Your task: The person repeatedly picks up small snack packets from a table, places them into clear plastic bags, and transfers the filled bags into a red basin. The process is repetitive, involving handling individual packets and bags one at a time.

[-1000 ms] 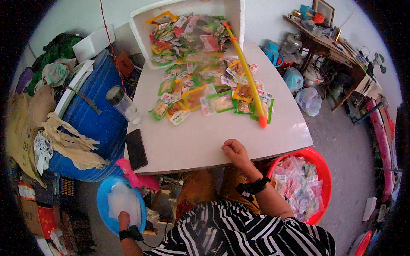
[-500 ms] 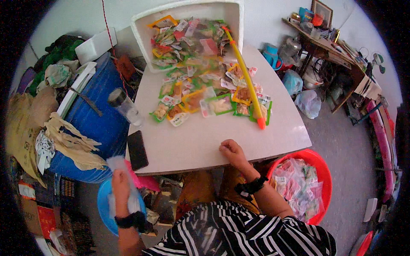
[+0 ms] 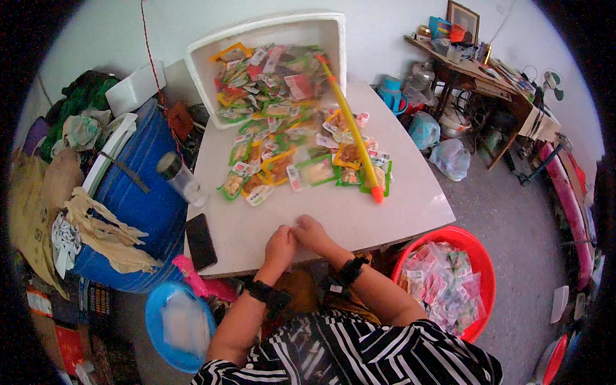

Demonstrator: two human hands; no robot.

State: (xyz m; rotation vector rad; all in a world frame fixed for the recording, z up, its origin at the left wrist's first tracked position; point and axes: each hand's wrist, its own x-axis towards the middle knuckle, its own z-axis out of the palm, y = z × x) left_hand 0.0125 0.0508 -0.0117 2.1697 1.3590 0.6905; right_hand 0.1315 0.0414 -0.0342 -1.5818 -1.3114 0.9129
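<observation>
Close to the table's front edge, my left hand [image 3: 280, 248] and my right hand [image 3: 312, 233] meet at the fingers, both closed. Whatever they may pinch is too small or hidden to make out. Beyond them, small food packets [image 3: 279, 168] with green and orange edges lie spread over the white table [image 3: 301, 208]. The spread runs back into a tipped white foam box [image 3: 269, 27] holding more packets. A yellow stick with orange ends [image 3: 357, 131] rests across the right side of the packets.
At the table's left are a black phone [image 3: 201, 242] and a clear jar [image 3: 183, 179]. Below left stands a blue basin [image 3: 154, 321] with clear plastic bags [image 3: 185, 322]; below right, a red tub [image 3: 490, 276] of filled bags. A blue barrel [image 3: 144, 212] flanks the table.
My left hand has moved up and right from over the blue basin, where it held a clear plastic bag, to my right hand. My right hand has shifted left. The view has tilted slightly.
</observation>
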